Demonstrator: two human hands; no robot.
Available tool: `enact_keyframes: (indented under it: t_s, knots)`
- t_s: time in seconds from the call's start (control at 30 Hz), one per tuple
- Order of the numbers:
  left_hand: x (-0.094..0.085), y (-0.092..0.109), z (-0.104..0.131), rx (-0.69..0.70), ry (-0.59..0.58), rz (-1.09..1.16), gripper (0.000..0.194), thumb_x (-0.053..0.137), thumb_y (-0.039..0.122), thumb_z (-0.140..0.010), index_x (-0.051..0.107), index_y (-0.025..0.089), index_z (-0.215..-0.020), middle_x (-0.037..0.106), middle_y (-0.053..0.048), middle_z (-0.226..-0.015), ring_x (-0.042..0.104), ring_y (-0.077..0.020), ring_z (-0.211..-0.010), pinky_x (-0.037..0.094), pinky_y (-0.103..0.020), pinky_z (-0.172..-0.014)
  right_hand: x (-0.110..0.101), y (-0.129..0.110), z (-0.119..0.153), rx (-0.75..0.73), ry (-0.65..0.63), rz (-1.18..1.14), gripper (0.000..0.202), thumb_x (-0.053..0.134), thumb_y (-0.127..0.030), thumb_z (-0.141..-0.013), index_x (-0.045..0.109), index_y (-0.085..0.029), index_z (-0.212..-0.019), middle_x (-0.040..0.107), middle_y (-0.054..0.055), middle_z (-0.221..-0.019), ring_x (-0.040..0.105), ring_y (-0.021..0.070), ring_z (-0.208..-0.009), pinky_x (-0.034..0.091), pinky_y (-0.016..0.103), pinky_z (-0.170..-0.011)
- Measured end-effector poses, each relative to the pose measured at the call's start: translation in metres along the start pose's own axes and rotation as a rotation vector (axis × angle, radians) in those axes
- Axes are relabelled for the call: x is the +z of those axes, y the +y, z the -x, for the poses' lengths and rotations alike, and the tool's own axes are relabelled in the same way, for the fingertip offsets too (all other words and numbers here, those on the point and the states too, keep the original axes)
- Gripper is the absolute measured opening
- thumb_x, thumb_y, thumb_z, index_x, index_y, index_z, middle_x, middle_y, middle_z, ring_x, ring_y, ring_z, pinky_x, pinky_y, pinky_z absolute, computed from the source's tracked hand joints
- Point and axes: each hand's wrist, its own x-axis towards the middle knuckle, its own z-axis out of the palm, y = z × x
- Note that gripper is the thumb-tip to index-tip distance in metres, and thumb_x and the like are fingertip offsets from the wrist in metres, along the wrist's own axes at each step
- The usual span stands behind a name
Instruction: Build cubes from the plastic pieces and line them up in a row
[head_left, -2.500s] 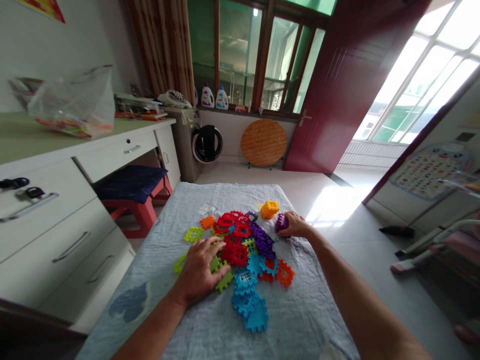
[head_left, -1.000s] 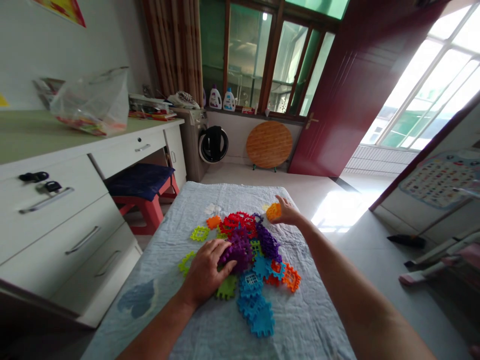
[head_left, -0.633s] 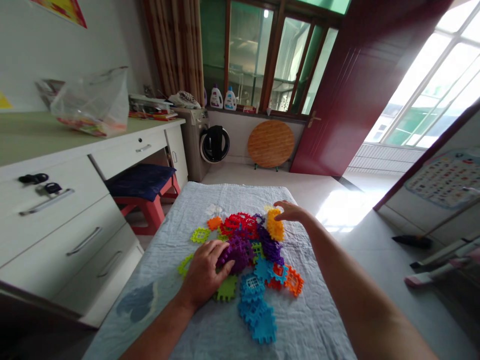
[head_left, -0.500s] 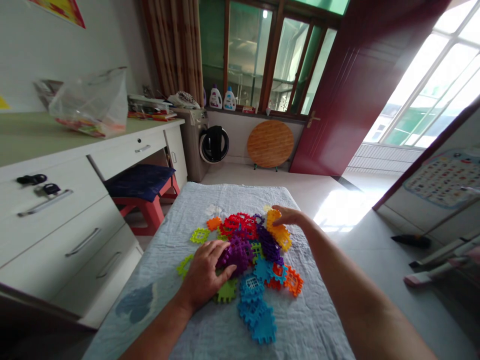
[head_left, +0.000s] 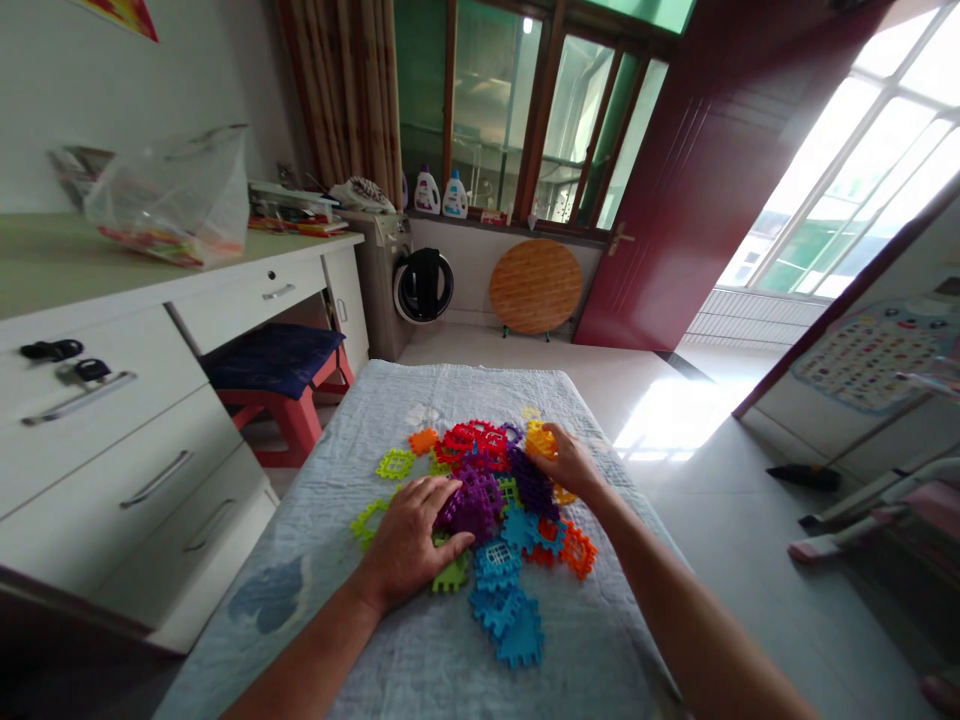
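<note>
A pile of colourful plastic interlocking building pieces lies on a cloth-covered surface. My left hand (head_left: 411, 540) is curved around the near left side of several purple interlocking pieces (head_left: 478, 500), thumb in front and fingers behind. Yellow interlocking pieces (head_left: 540, 438) are at the far right of the pile, with my right hand (head_left: 567, 462) closed on them; its fingertips are partly hidden. Dark purple pieces (head_left: 534, 485) lean between the two hands. Red pieces (head_left: 472, 443) lie behind, blue pieces (head_left: 517, 630) in front, and orange ones (head_left: 577, 550) at the right.
Light green pieces (head_left: 394, 464) lie at the left of the pale blue cloth (head_left: 300, 660). A white desk (head_left: 97, 400) and a red stool with a dark cushion (head_left: 277, 360) stand left. Beyond are a washing machine (head_left: 382, 290) and a round wooden tabletop (head_left: 535, 286).
My right hand has come nearer and lower over the yellow pieces, covering more of them. The left hand stays around the purple pieces. The whole view has shifted slightly.
</note>
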Motion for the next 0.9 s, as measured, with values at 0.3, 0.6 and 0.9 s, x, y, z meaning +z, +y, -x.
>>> enact_keyframes:
  t_s: [0.3,0.6,0.9]
  knots:
    - [0.001,0.003,0.002,-0.023,0.065,0.065,0.068,0.060,0.047,-0.080,0.035,0.022,-0.138,0.039,-0.012,-0.141,0.035,-0.0303,-0.132,0.033,-0.050,-0.108,-0.023,-0.051,0.008,0.038,0.245,-0.191,0.050,0.064,-0.046,-0.071,0.055,-0.020,-0.112,0.063,0.003,-0.080,0.057,0.0171,-0.068,0.045,0.030,-0.066]
    - [0.003,0.005,0.004,-0.032,0.072,0.119,0.081,0.063,0.046,-0.078,0.020,0.025,-0.144,0.034,-0.013,-0.145,0.033,-0.0321,-0.134,0.033,-0.053,-0.107,-0.006,-0.103,0.005,-0.290,0.037,-0.339,0.024,0.047,-0.037,-0.089,0.064,-0.020,-0.092,0.064,0.003,-0.091,0.058,0.0149,-0.084,0.044,0.028,-0.079]
    - [-0.013,0.000,0.000,-0.012,0.079,0.106,0.041,0.056,0.044,-0.084,0.054,0.024,-0.120,0.060,-0.007,-0.113,0.054,-0.0250,-0.109,0.042,-0.044,-0.098,0.016,-0.004,-0.046,0.174,-0.095,0.098,0.046,0.059,-0.022,-0.070,0.059,-0.019,-0.116,0.059,0.013,-0.113,0.053,0.0311,-0.104,0.041,0.042,-0.086]
